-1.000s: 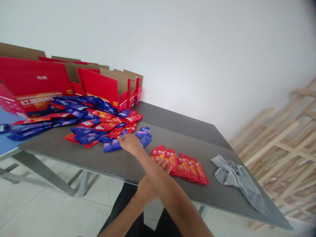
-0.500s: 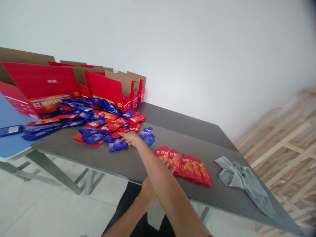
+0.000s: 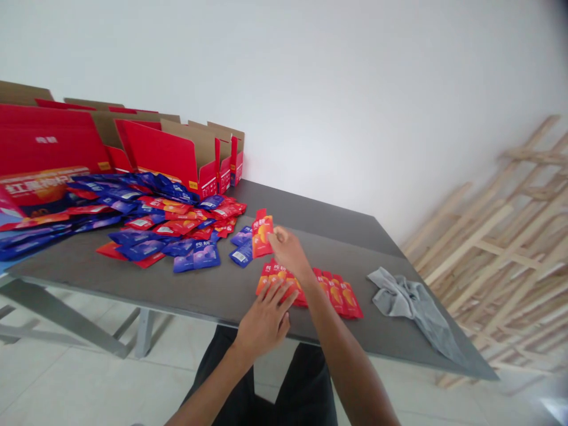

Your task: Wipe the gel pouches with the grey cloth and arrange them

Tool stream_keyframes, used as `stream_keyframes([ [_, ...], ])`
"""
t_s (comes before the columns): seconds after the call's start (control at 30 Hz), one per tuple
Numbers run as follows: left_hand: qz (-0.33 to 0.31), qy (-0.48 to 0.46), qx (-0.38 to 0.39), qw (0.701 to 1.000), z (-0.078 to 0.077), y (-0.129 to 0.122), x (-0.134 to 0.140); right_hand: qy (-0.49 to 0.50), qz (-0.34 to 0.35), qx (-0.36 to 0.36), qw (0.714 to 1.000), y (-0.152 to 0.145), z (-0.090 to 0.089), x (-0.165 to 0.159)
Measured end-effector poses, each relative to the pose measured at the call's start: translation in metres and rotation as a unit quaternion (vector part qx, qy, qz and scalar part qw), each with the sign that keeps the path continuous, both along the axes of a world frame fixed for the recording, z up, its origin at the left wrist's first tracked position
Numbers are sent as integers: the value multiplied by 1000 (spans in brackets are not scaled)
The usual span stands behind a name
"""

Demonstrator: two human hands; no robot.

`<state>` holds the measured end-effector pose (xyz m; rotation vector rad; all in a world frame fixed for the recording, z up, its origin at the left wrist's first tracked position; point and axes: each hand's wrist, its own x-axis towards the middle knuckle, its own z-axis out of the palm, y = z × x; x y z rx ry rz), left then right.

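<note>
A red sachet with an orange fruit print (image 3: 262,234) is held up by its right edge in my right hand (image 3: 287,249), fingers closed on it. It hangs over the table, partly in front of several blue sachets (image 3: 242,254). My left hand (image 3: 265,319) is open, fingers apart, its tips on the left part of a row of overlapping red sachets (image 3: 339,294). My right forearm hides the middle of that row. Left of my hands lies a heap of mixed red and blue sachets (image 3: 177,228), with blue ones (image 3: 206,254) at its near edge.
Open red cardboard boxes (image 3: 155,151) stand along the back left behind the heap. A crumpled grey cloth (image 3: 403,299) lies at the right end of the dark table (image 3: 328,222). Wooden racks (image 3: 497,242) lean by the wall on the right.
My right hand has come away from the heap, moving right, and now has a red sachet in it. My left hand has shifted to the row's left end. The view has turned slightly right.
</note>
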<state>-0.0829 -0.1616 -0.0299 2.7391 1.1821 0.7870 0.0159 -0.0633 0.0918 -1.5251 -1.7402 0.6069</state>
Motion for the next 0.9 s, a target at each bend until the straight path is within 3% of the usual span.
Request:
stream_keyframes([
  [0.1,-2,3,13,1000,0,1,-1,-54,-101,40,993,-34,0,60],
  [0.2,-3,9,19,1000,1,3,-3,-105,-172,-1,980,-61,-13,107],
  [0.3,-4,10,21,1000,2,4,-3,-132,-225,-55,964,-79,-33,133],
  [0.53,8,8,9,1000,9,3,2,-126,-228,-100,960,-90,-66,137],
  [0.9,-42,15,16,999,14,9,12,-295,-251,-185,903,-107,-55,119],
])
